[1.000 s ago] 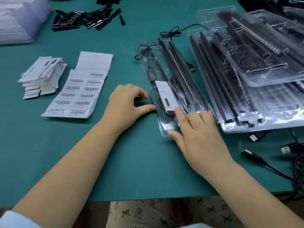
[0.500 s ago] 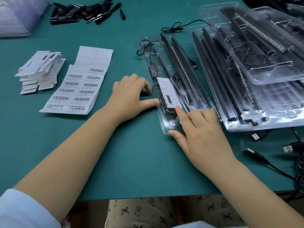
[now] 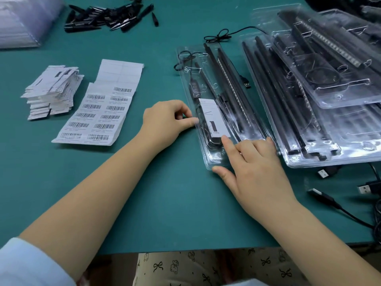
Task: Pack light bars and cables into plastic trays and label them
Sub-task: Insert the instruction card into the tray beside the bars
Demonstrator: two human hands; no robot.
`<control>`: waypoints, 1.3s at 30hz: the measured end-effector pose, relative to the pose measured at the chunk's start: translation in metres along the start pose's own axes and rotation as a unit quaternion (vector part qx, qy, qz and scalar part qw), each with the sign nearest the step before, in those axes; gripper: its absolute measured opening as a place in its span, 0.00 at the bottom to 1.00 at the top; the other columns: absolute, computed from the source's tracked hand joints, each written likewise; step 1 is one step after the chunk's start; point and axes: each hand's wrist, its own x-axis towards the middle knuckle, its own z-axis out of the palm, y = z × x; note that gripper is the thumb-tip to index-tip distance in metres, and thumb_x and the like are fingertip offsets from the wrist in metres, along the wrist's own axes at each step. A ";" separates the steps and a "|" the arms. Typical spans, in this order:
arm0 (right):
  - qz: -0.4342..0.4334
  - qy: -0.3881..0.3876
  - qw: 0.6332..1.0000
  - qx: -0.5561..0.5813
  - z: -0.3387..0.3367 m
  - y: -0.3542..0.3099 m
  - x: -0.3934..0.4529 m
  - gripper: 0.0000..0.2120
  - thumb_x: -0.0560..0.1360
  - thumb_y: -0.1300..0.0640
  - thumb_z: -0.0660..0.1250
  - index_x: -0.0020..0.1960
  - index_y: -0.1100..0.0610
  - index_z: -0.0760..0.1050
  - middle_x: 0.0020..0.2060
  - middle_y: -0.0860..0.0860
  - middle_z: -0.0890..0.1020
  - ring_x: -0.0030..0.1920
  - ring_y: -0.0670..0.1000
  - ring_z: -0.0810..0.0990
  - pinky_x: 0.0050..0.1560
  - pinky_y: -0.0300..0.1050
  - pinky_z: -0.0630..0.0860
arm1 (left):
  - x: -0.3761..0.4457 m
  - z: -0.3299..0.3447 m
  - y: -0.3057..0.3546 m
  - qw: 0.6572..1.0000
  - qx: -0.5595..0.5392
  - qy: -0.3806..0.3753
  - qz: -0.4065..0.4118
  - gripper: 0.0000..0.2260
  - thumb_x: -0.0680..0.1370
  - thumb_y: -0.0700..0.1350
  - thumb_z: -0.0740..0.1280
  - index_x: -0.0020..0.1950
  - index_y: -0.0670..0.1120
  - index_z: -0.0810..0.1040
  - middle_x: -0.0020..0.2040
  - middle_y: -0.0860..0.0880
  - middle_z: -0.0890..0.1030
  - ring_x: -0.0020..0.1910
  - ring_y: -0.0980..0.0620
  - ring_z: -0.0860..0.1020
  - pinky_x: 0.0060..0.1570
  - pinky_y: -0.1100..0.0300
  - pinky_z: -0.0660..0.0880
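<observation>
A clear plastic tray point(image 3: 208, 159) with its lid down lies in the middle of the green table. It holds black light bars point(image 3: 226, 79), a coiled black cable and a white card point(image 3: 212, 112). My left hand point(image 3: 165, 122) rests at the tray's left rim with its fingers curled and its thumb tip against the edge. My right hand point(image 3: 255, 170) lies on the tray's near end. Its index finger presses the lid just below the card, and its thumb sits at the near corner.
A sheet of barcode labels point(image 3: 103, 112) and a stack of white cards point(image 3: 51, 91) lie at the left. Larger clear trays point(image 3: 329, 159) with light bars are stacked at the right. Loose USB cables point(image 3: 323, 197) trail at the right edge, and black parts point(image 3: 107, 17) are piled at the back.
My left hand has edged slightly right until its thumb meets the tray's rim. My right hand keeps pressing in the same spot.
</observation>
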 end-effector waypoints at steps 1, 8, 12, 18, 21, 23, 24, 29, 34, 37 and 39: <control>0.001 0.000 1.000 0.000 0.000 0.000 0.000 0.27 0.75 0.45 0.57 0.61 0.66 0.76 0.42 0.59 0.80 0.44 0.60 0.79 0.54 0.65 0.74 | 0.002 0.001 0.001 1.000 0.002 -0.002 -0.015 0.11 0.71 0.55 0.74 0.39 0.54 0.73 0.33 0.55 0.73 0.33 0.58 0.70 0.49 0.52 0.70; -0.005 0.022 1.000 0.011 0.002 0.001 0.000 0.27 0.74 0.45 0.60 0.60 0.65 0.77 0.40 0.58 0.80 0.42 0.60 0.79 0.53 0.67 0.74 | 0.009 -0.011 -0.001 0.997 0.060 -0.016 0.048 0.19 0.68 0.58 0.75 0.49 0.54 0.69 0.42 0.56 0.70 0.42 0.53 0.70 0.50 0.53 0.67; -0.006 0.019 1.000 0.018 0.002 0.002 0.000 0.27 0.74 0.45 0.58 0.60 0.65 0.77 0.40 0.57 0.80 0.42 0.60 0.79 0.55 0.66 0.74 | 0.006 -0.010 -0.002 0.985 0.063 0.001 0.159 0.09 0.71 0.51 0.75 0.44 0.53 0.76 0.41 0.60 0.72 0.41 0.55 0.68 0.44 0.62 0.63; -0.004 0.017 0.999 0.052 0.002 0.002 -0.001 0.26 0.70 0.49 0.74 0.60 0.66 0.77 0.40 0.58 0.80 0.43 0.61 0.78 0.55 0.67 0.73 | 0.002 -0.017 0.001 0.972 0.147 -0.037 0.181 0.06 0.75 0.43 0.70 0.50 0.49 0.85 0.49 0.52 0.83 0.46 0.47 0.73 0.49 0.57 0.68; -0.007 0.019 0.995 0.098 0.000 0.004 -0.003 0.21 0.72 0.52 0.70 0.58 0.66 0.78 0.41 0.57 0.81 0.46 0.61 0.79 0.55 0.65 0.73 | -0.005 -0.024 0.006 0.984 0.091 -0.083 0.130 0.09 0.76 0.52 0.69 0.51 0.50 0.84 0.49 0.55 0.81 0.49 0.53 0.75 0.53 0.55 0.72; -0.002 0.032 0.990 0.137 -0.003 0.008 -0.006 0.17 0.72 0.55 0.68 0.55 0.65 0.80 0.44 0.56 0.83 0.50 0.60 0.80 0.60 0.65 0.72 | -0.010 -0.022 0.014 0.982 0.117 -0.105 0.102 0.27 0.67 0.70 0.65 0.50 0.50 0.81 0.49 0.56 0.78 0.50 0.53 0.75 0.54 0.52 0.73; -0.004 0.040 0.988 0.146 -0.004 0.011 -0.008 0.15 0.71 0.56 0.67 0.54 0.64 0.81 0.46 0.55 0.84 0.53 0.59 0.80 0.63 0.64 0.70 | -0.011 -0.021 0.017 0.978 0.148 -0.113 0.092 0.32 0.61 0.75 0.61 0.49 0.51 0.80 0.50 0.56 0.77 0.51 0.51 0.74 0.56 0.50 0.72; -0.022 0.050 0.984 0.170 -0.006 0.017 -0.014 0.15 0.69 0.62 0.67 0.54 0.62 0.81 0.50 0.53 0.84 0.57 0.58 0.80 0.61 0.68 0.69 | -0.012 -0.018 0.021 0.984 0.124 -0.127 0.034 0.43 0.51 0.77 0.59 0.60 0.56 0.71 0.56 0.57 0.70 0.59 0.52 0.70 0.62 0.49 0.67; -0.014 0.040 0.988 0.148 -0.002 0.013 -0.010 0.18 0.67 0.63 0.66 0.56 0.62 0.81 0.46 0.55 0.83 0.54 0.61 0.80 0.58 0.69 0.71 | -0.014 -0.015 0.020 0.981 0.103 -0.162 0.015 0.43 0.57 0.75 0.62 0.72 0.69 0.58 0.64 0.56 0.63 0.69 0.52 0.58 0.66 0.55 0.53; -0.029 0.030 0.991 0.128 0.000 0.014 -0.009 0.18 0.67 0.64 0.65 0.55 0.63 0.81 0.45 0.57 0.82 0.51 0.63 0.79 0.55 0.69 0.73 | -0.014 -0.011 0.024 0.979 0.112 -0.168 0.001 0.38 0.64 0.67 0.68 0.72 0.70 0.58 0.75 0.51 0.57 0.74 0.53 0.52 0.70 0.50 0.50; -0.048 0.013 0.993 0.107 0.000 0.015 -0.008 0.18 0.67 0.63 0.65 0.56 0.65 0.80 0.46 0.58 0.82 0.50 0.64 0.79 0.52 0.67 0.74 | -0.014 -0.007 0.026 0.978 0.117 -0.171 -0.001 0.37 0.66 0.63 0.69 0.73 0.69 0.57 0.77 0.49 0.55 0.75 0.53 0.50 0.70 0.49 0.48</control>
